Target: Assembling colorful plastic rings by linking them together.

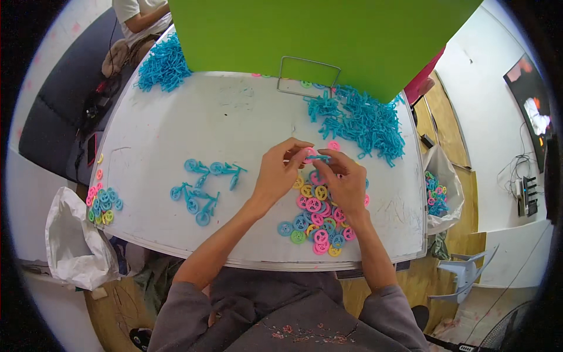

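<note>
Above the pile of small wheels, my two hands meet. My left hand (pixel 274 175) pinches a pink toy wheel (pixel 308 154) between thumb and fingers. My right hand (pixel 347 183) is closed on a thin blue plastic toy bike frame (pixel 319 157), which touches the wheel; my fingers hide part of it. Below and around my right hand lie loose spoked wheels (pixel 320 236) in pink, yellow, blue and green. Left of my left forearm sit several blue toy bikes (pixel 202 218) with wheels on them.
Heaps of blue frame parts (pixel 369 123) lie at the far right and far left (pixel 164 64). A green panel (pixel 316 41) stands along the back, with a wire stand (pixel 308 75) before it. White sacks hang at the left (pixel 79 240) and right (pixel 448 193). Another person (pixel 141 20) sits far left.
</note>
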`<state>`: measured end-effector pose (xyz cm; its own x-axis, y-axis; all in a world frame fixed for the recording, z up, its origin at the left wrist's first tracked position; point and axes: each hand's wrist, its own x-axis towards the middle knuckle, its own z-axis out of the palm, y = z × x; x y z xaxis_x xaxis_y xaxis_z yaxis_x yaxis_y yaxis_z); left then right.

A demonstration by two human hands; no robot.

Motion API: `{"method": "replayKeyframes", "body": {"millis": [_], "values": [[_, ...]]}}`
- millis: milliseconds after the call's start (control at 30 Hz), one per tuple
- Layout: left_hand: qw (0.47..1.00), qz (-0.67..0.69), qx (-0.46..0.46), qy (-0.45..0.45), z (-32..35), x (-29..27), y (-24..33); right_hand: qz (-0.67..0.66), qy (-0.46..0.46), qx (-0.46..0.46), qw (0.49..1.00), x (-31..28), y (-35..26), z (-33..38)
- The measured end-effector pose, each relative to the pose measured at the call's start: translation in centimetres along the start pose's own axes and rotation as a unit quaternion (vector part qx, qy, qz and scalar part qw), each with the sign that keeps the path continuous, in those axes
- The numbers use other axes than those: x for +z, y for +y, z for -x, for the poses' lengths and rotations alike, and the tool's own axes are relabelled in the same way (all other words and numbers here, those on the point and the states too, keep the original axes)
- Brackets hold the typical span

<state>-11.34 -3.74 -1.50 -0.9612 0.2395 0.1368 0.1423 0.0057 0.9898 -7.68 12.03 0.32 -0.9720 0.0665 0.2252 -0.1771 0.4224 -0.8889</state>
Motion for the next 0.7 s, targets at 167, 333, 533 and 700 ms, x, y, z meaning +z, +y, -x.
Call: {"method": "replayKeyframes", "body": {"millis": [167, 333, 533, 700], "values": [[0.995, 0.087, -0.042, -0.012, 0.0, 0.5, 0.6, 0.028, 0.007, -0.029, 0.999, 0.0, 0.7, -0.1], [0.99, 0.138, -0.02, 0.01, 0.3, 0.9, 0.4, -0.021, 0.01, 0.002, 1.0, 0.3, -0.1, 0.2], [0.991, 0.133, -0.013, 0.031, 0.6, 1.4, 0.4, -0.054, 0.026, 0.045, 0.997, 0.7, -0.2, 0.4], [0.99, 0.116, 0.019, 0.077, 1.1, 1.8, 0.8, -0.083, 0.05, 0.059, 0.994, 1.7, 0.1, 0.7]]}}
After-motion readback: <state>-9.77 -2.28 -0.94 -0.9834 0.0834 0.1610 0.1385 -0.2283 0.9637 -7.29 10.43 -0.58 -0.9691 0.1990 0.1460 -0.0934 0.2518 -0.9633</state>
